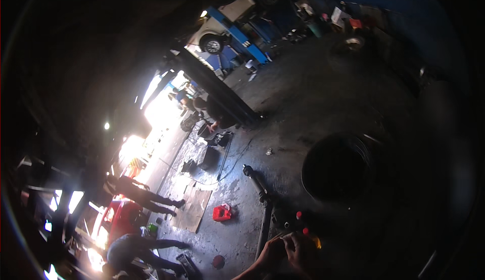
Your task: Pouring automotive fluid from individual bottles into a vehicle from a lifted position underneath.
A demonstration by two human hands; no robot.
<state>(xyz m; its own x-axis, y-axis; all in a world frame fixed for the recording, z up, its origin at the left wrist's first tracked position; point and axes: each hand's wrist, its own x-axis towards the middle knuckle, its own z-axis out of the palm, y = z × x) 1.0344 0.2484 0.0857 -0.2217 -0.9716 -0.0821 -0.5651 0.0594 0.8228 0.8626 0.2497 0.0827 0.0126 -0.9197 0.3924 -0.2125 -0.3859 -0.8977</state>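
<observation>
At the lower edge, my left hand point(272, 252) and my right hand point(299, 249) are close together, fingers bent inward. Both look closed around something small at the fingertips, too dark to make out. Just left of them a long dark shaft with a joint point(265, 214) lies on the floor. Beyond my fingers stand dark containers with a red cap point(298, 214) and another red cap point(305, 231). Something yellow point(317, 242) shows beside my right hand.
A large dark round drum or tyre point(336, 168) stands to the right. A red container point(222, 212) and a flat board point(192, 209) lie left. Two people point(144, 193) point(139, 249) are farther left. A dark lift post point(217, 88) rises ahead; a pale car point(230, 12) is raised behind.
</observation>
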